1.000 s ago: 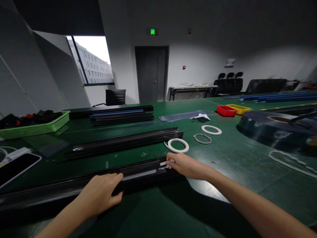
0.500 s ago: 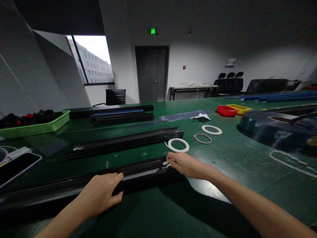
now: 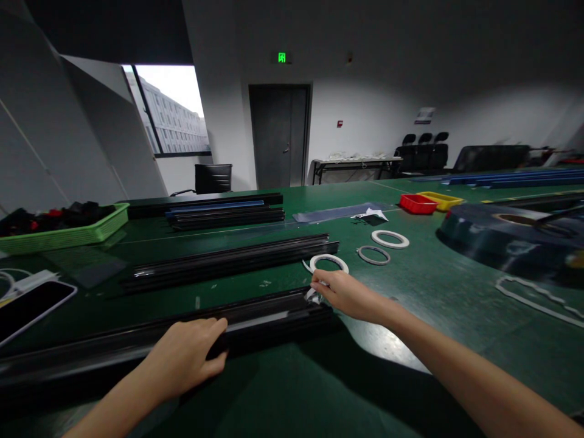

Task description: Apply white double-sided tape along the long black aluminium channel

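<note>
A long black profile [image 3: 264, 311], glossy and grooved, lies slantwise across the front of the table. My left hand [image 3: 185, 353] grips its near edge, fingers over the top and thumb in front. Above its right end, my right hand [image 3: 342, 292] is closed in a pinch on a small crumpled whitish strip [image 3: 312, 296], perhaps tape or film. The strip hangs beneath the fingertips; whether it still sticks to the profile I cannot tell. Just behind that hand lies a white tape roll [image 3: 314, 261] with a loose end, partly covered by the fingers.
More black profiles [image 3: 237, 258] lie behind. To the right are a thin grey ring [image 3: 374, 260], another white roll [image 3: 390, 245], a red tray [image 3: 417, 210] and a large dark film roll [image 3: 483, 243]. A phone [image 3: 31, 310] and green basket [image 3: 103, 230] stand left.
My right hand has risen slightly and shifted right, and the whitish strip in its fingers now looks more bunched up. My left hand and the profile have stayed put.
</note>
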Action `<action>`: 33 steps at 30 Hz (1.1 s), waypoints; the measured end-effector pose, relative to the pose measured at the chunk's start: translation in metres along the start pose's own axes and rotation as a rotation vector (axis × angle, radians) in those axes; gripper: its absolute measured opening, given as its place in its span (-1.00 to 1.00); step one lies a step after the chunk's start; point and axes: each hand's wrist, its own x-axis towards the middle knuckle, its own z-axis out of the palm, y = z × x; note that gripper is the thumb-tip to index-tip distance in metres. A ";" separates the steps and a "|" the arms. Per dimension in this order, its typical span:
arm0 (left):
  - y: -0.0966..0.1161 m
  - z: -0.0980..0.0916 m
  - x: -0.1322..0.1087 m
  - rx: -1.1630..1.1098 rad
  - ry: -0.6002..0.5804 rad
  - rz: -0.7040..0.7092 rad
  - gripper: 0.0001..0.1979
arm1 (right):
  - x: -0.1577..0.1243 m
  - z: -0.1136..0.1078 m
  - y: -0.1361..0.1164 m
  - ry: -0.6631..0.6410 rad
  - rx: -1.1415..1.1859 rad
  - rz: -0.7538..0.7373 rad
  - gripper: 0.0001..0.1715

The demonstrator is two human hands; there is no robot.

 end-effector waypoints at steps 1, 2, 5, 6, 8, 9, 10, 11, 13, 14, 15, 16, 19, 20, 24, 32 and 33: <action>0.000 0.000 0.000 0.001 -0.001 0.000 -0.71 | 0.000 0.000 0.000 0.001 -0.003 0.002 -0.72; 0.000 0.000 0.000 0.002 -0.001 0.000 -0.71 | 0.000 0.000 0.000 0.003 -0.008 0.006 -0.72; 0.000 0.000 -0.001 -0.002 -0.003 0.002 -0.70 | 0.001 0.001 0.001 0.008 -0.027 0.025 -0.73; 0.000 0.000 -0.001 -0.004 -0.004 0.001 -0.70 | 0.000 0.001 0.002 0.009 -0.033 0.031 -0.73; 0.000 0.000 -0.001 -0.004 -0.001 -0.002 -0.70 | 0.000 0.002 0.003 0.008 -0.042 0.037 -0.74; 0.000 0.000 -0.001 -0.003 -0.001 -0.001 -0.71 | 0.000 0.002 0.003 0.008 -0.043 0.036 -0.75; 0.000 0.000 -0.001 -0.003 0.000 0.001 -0.71 | 0.000 0.002 0.004 0.009 -0.043 0.036 -0.75; 0.000 0.000 -0.001 -0.003 0.000 0.003 -0.71 | 0.000 0.002 0.004 0.009 -0.043 0.036 -0.75; 0.000 0.000 0.000 -0.002 0.000 0.003 -0.71 | 0.000 0.002 0.004 0.011 -0.044 0.039 -0.76; -0.001 0.000 0.000 0.000 0.000 0.001 -0.71 | 0.000 0.002 0.005 0.014 -0.046 0.041 -0.77; -0.001 0.000 0.000 0.004 0.000 -0.001 -0.71 | 0.000 0.002 0.005 0.018 -0.048 0.042 -0.78; -0.001 0.000 0.000 0.007 -0.001 -0.003 -0.71 | 0.000 0.003 0.005 0.023 -0.051 0.043 -0.78; -0.001 0.000 0.000 0.015 -0.005 -0.003 -0.71 | 0.001 0.003 0.005 0.045 -0.046 0.035 -0.80; -0.001 0.000 -0.001 0.014 -0.005 -0.003 -0.71 | 0.001 0.003 0.005 0.055 -0.040 0.031 -0.80; -0.001 0.000 -0.001 0.009 0.001 0.000 -0.70 | 0.002 0.001 0.005 0.082 -0.012 0.013 -0.83; -0.001 0.000 0.001 -0.002 -0.007 -0.010 -0.68 | 0.002 0.002 0.007 0.117 0.005 -0.006 -0.87; -0.001 0.000 0.000 -0.004 -0.005 -0.007 -0.68 | 0.002 0.002 0.007 0.121 0.006 -0.008 -0.87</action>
